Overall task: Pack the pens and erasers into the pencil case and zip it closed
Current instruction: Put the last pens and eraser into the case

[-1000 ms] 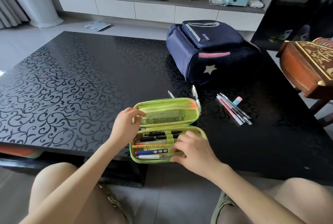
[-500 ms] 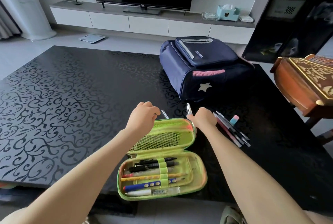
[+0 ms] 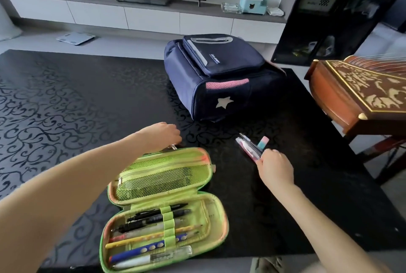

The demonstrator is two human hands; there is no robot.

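A: Position of the pencil case (image 3: 162, 207) to be recorded.

B: Logged at the near edge of the black patterned table (image 3: 66, 108), unzipped and laid flat open. The mesh-pocketed lid is turned toward the far side. Stowed pens (image 3: 153, 228) are seen held under green elastic loops in the near half.

A: Left hand (image 3: 161, 135)?

B: Noted at the lid's far rim, fingers curled downward. A small pale item is glimpsed beneath it. Whether anything is gripped cannot be told.

A: Right hand (image 3: 275, 168)?

B: Placed at the near ends of the loose pens (image 3: 249, 146), right of the case, fingers curled and touching them. A closed grip cannot be confirmed; blur noted. The eraser (image 3: 263, 142), pink and teal, is recorded just beside the bundle, on its right. A navy backpack (image 3: 219, 79) is logged farther back on the table.
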